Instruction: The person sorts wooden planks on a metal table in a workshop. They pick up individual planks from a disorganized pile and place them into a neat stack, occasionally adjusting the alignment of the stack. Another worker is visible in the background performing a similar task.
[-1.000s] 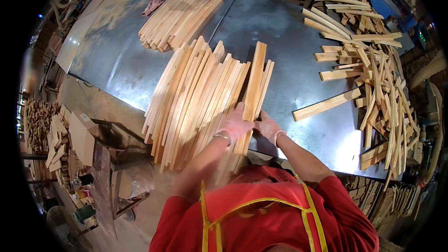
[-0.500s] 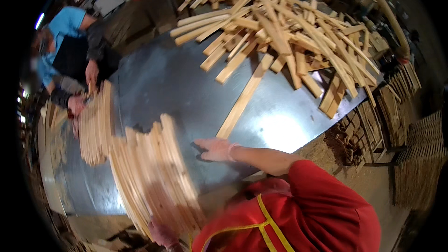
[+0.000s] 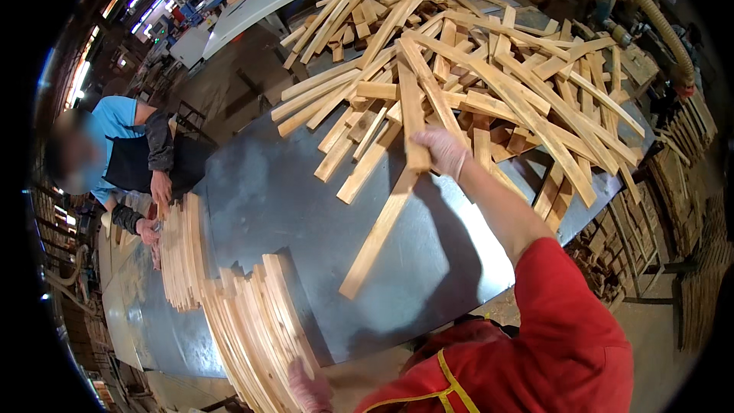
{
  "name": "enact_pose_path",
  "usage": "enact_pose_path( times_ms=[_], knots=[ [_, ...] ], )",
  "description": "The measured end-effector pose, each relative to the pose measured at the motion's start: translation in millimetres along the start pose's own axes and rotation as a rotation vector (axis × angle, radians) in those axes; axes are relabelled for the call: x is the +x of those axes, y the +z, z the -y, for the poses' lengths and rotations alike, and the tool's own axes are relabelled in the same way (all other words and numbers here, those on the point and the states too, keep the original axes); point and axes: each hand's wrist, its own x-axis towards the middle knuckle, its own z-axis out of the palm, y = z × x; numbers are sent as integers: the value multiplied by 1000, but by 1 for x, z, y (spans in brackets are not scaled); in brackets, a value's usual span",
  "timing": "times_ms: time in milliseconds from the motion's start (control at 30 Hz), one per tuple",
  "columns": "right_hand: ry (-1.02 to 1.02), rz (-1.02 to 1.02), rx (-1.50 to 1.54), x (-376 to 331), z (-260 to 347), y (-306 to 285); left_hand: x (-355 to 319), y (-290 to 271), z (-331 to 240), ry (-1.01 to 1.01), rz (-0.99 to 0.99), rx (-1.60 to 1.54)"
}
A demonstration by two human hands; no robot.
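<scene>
My right hand, in a thin pinkish glove, is closed around the near end of a wooden slat at the front of the pile. That slat is raised over the table's near side of the heap, and its far end reaches into the pile of loose slats. Below it, one long slat lies flat on the metal table. My left hand, also gloved, rests against the right side of a row of slats stood side by side, its fingers extended.
At the left, a co-worker in a blue shirt has both hands at a second row of slats. The dark metal table lies between the rows and the pile. Beyond its right edge are wood offcuts and a ribbed hose.
My right hand has moved up and away from the table's near part to the pile, and has gripped a slat. My left hand stays beside the row. The view has shifted.
</scene>
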Motion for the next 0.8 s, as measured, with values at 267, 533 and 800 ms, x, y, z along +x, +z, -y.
enact_pose_path(
  times_ms=[267,533,800],
  knots=[
    [144,186,-753,-226,-185,83,45,86,-179,-323,563,-711],
    [201,521,-1070,-268,-219,57,44,108,-148,-662,642,-761],
    [97,-114,-975,-281,-137,23,-12,24,-26,125,213,730]
  ],
)
